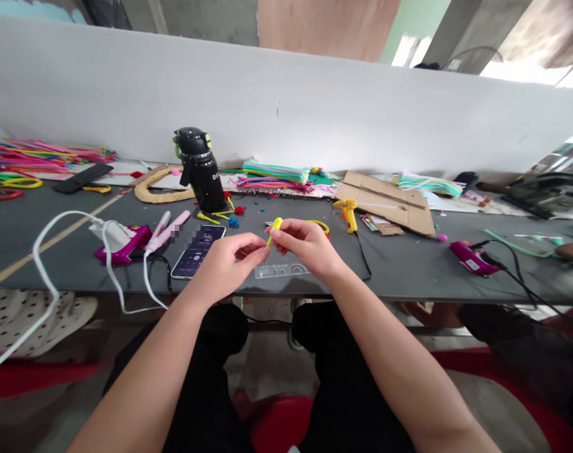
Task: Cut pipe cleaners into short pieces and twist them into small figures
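Far left: loose heap of coloured pipe cleaners (50,154) along white partition (173,88). Nearer edge, purple socket block (138,242) with white cable, pink tong-like tool (170,231) beside it. Then phone (199,251), screen lit; black bottle (205,182) upright behind. Left hand (229,261) pinches lower end of yellow fuzzy piece (277,224), held above dark table (409,264). Clear ruler (282,270) below, flat. Right hand (307,245) grips same piece near its thick top. Farther right, yellow glue gun (349,215) near cardboard (411,211).

Yellow piece (277,223) in both hands (305,244)
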Available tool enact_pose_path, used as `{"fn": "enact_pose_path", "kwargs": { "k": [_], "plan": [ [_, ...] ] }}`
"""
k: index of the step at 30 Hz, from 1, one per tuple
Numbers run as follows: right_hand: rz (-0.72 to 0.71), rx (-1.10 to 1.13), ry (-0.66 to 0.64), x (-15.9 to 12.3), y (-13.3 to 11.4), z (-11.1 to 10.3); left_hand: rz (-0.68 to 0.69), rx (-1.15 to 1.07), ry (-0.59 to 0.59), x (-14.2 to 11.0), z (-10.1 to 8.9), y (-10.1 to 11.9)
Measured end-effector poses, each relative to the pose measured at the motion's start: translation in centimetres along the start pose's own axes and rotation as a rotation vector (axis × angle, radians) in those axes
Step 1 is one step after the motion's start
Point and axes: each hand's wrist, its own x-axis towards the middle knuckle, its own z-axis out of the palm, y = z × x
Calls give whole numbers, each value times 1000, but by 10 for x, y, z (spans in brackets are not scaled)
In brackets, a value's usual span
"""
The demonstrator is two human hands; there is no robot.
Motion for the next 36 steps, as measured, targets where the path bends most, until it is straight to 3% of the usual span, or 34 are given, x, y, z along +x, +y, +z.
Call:
{"fn": "enact_pose_path", "kwargs": {
  "k": [4, 9, 10, 14, 16, 22, 25, 29, 36],
  "plan": [
    [-29, 19, -27, 0, 0, 2, 16, 23, -45, -2, 1, 1],
    [5, -22, -70, -1, -2, -4, -60, 71, -319, -2, -9, -10],
    [14, -44, -88, -1, -2, -6, -78, 70, -310, -1, -11, -13],
    [36, -135, -142, -3, -5, -11, -103, -94, -51, 2, -13, -16],
    [46, -166, -144, -4, -4, -11, -83, -176, 10, 3, -10, -12],
    [79, -240, -162, -3, 0, -11, 33, -14, 102, 2, 5, -3],
    [65, -251, -218, -3, 1, -14, 52, 30, 93, 3, 5, -6],
    [47, -273, -259, -4, 1, -17, 26, -4, 87, 3, 2, -11],
    [-12, -334, -190, -6, -1, -12, 3, -113, 133, 3, 3, -7]
  ]
}}
